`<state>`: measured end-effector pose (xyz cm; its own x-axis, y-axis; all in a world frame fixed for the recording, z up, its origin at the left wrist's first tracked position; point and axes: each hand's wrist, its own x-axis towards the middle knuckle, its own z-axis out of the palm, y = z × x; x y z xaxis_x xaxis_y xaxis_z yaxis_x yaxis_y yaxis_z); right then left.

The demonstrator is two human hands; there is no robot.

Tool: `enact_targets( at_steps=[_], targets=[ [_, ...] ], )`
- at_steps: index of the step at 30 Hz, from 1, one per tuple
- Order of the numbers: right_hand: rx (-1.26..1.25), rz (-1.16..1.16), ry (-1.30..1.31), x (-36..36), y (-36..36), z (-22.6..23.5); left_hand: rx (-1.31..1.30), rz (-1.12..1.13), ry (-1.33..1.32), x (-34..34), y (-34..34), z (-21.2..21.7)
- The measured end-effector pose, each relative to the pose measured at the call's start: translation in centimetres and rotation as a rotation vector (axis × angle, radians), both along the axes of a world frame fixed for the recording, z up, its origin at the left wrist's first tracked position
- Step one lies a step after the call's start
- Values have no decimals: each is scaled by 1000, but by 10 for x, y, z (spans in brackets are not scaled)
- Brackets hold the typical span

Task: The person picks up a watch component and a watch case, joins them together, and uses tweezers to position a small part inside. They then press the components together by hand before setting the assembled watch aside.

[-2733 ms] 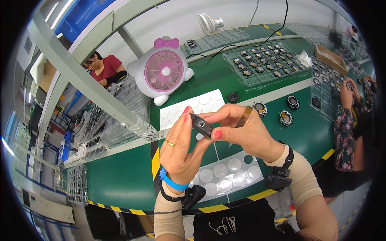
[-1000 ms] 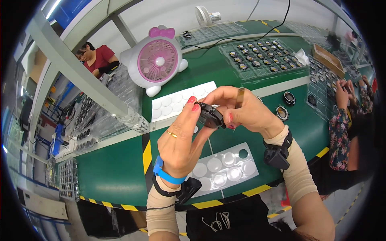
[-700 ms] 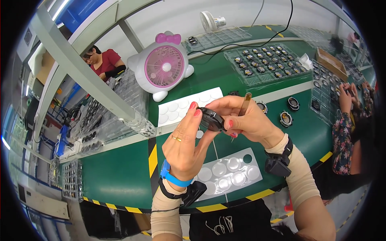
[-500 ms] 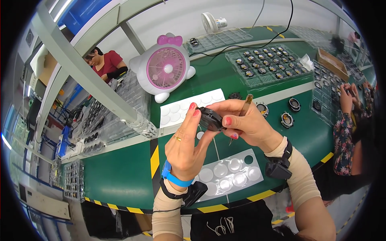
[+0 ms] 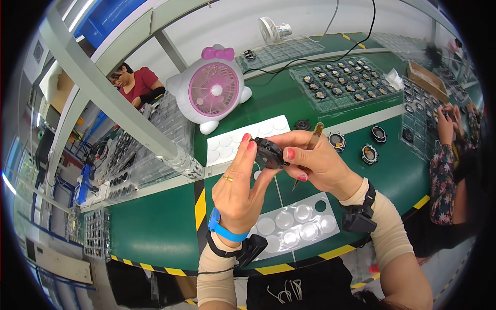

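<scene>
Above the middle of the green bench I hold a black round watch case [image 5: 269, 153], tilted, between both hands. My left hand [image 5: 235, 191] is closed on its left side, fingertips on the upper edge and thumb below. My right hand [image 5: 318, 163] pinches the right edge with thumb and fingers. Tucked through the right hand is a slim tool [image 5: 316, 135] with an amber upper end and a thin dark tip; its middle is hidden. Beneath my wrists lies a clear sheet of round films [image 5: 284, 219], one circle showing green. Behind my hands is a white sheet of round stickers [image 5: 223, 145].
Several watch cases [image 5: 369, 154] lie to the right. Beyond them stands a clear tray [image 5: 330, 106] of watch parts. A pink-and-white fan [image 5: 213, 88] stands behind a grey post [image 5: 175, 157]. Co-workers sit at far left and at right, where a co-worker's hands [image 5: 448, 121] show.
The watch case stays in both hands, almost unmoved. The slim tool has tilted slightly, its tip shifting a little down and left. The whole view has shifted very slightly.
</scene>
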<state>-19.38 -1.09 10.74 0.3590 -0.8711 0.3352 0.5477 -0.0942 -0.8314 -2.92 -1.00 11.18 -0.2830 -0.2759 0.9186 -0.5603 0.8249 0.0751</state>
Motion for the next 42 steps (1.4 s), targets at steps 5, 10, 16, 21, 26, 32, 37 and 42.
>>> enact_targets(
  at_steps=[5, 10, 16, 21, 26, 32, 37, 42],
  targets=[
    [29, -7, -23, 1, 0, -2, -14, 11, -14, 0, -1, -1],
    [61, -13, -33, 0, -1, -3, -9, 14, -18, 0, -1, -1],
    [60, -10, -45, 2, 0, -2, -11, 31, -31, 1, -1, -1],
    [89, 3, -51, 0, 1, 0, -17, 36, -42, 0, 0, 1],
    [83, -8, -15, -1, 1, 1, -16, 47, -57, 0, -2, -2],
    [43, -46, 44, -2, 5, 7, -3, 43, -46, -1, 3, -2],
    [-4, -70, 68, -2, 7, 10, -11, 39, -33, -1, 3, -1],
    [-30, -97, 95, -1, 8, 11, -3, 26, -30, 0, 4, -2]
  ],
)
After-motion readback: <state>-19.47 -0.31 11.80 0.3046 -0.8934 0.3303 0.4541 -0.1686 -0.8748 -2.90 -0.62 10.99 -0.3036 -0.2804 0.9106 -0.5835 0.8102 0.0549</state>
